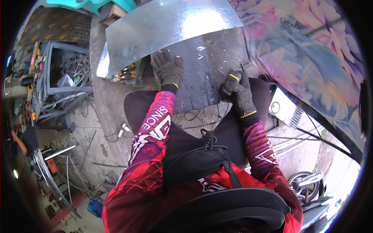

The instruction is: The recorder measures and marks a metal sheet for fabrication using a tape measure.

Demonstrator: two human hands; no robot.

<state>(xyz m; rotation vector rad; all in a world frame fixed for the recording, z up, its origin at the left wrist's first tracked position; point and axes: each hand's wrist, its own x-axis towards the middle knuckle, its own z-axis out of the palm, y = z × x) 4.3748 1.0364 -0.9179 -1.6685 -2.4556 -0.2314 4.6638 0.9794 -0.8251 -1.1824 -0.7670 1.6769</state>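
Note:
My left hand, in a dark grey knit glove with a yellow cuff line, lies with spread fingers on the dark board, just below the near edge of a shiny metal sheet. The sheet is slightly curved and reflects bright light. My right hand, in a matching glove, is closed near the board's right edge, above my right thigh. A dark shape with a yellow band shows at its fingers; I cannot make out what it is. Small pale slivers lie on the board.
Orange-and-black-handled tools lie by the sheet's left end. Flowered fabric spreads on the right. Metal frames and bars stand left, where another person is partly visible. A motorcycle wheel shows at lower right.

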